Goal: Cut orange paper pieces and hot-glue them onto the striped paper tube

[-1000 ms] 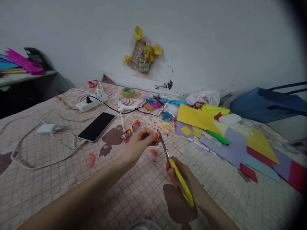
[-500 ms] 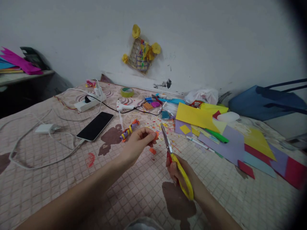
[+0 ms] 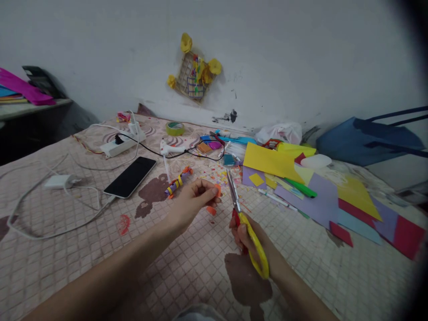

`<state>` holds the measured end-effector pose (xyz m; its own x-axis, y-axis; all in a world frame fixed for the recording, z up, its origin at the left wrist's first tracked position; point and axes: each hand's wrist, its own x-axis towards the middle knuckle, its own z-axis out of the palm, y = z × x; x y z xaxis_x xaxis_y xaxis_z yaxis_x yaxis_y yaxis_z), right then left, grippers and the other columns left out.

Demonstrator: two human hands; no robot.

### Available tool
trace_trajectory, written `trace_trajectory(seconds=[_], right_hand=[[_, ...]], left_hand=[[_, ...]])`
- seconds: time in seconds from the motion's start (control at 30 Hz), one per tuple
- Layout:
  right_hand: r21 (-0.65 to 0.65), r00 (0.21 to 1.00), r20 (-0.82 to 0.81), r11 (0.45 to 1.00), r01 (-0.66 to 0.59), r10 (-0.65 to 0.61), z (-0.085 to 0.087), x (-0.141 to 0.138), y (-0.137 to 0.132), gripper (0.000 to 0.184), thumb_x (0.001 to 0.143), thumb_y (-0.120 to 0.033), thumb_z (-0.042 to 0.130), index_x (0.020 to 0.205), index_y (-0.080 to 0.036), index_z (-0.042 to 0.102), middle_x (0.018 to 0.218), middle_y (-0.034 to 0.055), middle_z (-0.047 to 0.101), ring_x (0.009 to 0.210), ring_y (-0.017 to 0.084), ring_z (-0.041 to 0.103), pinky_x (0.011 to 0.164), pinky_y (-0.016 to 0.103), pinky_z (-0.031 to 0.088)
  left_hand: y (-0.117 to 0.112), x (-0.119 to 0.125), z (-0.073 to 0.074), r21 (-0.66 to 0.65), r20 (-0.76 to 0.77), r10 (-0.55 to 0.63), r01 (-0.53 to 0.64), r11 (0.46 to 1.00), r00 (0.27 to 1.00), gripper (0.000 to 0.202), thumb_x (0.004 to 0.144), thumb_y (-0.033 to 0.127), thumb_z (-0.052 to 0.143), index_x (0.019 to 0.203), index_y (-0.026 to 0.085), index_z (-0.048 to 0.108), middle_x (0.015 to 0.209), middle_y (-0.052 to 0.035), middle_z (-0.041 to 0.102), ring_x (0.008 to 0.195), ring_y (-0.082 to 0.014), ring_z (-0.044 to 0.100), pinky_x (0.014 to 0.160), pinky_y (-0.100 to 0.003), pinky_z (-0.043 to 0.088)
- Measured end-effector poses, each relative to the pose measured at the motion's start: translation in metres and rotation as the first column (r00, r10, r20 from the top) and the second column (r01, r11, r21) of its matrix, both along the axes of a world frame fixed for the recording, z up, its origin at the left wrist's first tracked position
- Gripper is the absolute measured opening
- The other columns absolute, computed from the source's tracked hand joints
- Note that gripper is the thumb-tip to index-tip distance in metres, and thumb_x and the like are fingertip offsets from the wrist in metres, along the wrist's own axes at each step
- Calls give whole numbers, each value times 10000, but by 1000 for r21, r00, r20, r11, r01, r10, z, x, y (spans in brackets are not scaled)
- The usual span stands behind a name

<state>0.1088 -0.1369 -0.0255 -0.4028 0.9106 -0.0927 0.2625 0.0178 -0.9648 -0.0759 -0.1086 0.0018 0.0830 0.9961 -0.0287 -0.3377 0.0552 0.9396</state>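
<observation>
Between thumb and fingers my left hand (image 3: 197,198) pinches a small orange paper piece (image 3: 218,190). My right hand (image 3: 249,236) is wrapped round the yellow and red handles of a pair of scissors (image 3: 236,196). The blades point up and away, a little to the right of the orange piece and apart from it. Another orange scrap (image 3: 211,210) lies on the cloth just below my left hand. Behind that hand lies a purple paper roll (image 3: 178,182) with yellow and orange bands.
A phone (image 3: 130,177) on a cable, a power strip (image 3: 122,143), a glue gun (image 3: 172,149) and green tape (image 3: 174,129) lie to the left and back. Coloured paper sheets (image 3: 310,205), a marker (image 3: 277,199) and a blue bag (image 3: 364,140) are on the right.
The view has shifted slightly. The orange piece in my left hand is turned a little and shows more of its face. Both hands keep their holds.
</observation>
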Motion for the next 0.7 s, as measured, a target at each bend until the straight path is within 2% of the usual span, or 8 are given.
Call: trace_trajectory(seconds=[0.23,0.47,0.7], right_hand=[[32,995,99,999,-34,30,16,-7,-9,359,840,-552,424,780,-201,467,621,-38,422,509,98,368,461,224,359],[82,985,163,994,-68,54,15,-7,-7,216,834,-398,443,744,-204,413,619,-43,411,511,97,354,462,223,332],[114,982,182,990,-80,58,14,-8,-5,195,811,-373,462,736,-203,404,622,-42,423,535,103,366,496,232,317]], left_hand=[[-1,0,4,-6,44,83,-83,997,996,155,728,261,672,730,143,572,729,-10,620,662,-109,585,638,-241,459],[-1,1,4,19,38,115,-116,993,993,140,736,245,663,729,134,577,706,0,613,645,-93,569,658,-231,463],[-2,2,6,21,28,121,-122,992,992,116,745,223,650,734,127,588,700,0,618,651,-91,572,672,-229,466]])
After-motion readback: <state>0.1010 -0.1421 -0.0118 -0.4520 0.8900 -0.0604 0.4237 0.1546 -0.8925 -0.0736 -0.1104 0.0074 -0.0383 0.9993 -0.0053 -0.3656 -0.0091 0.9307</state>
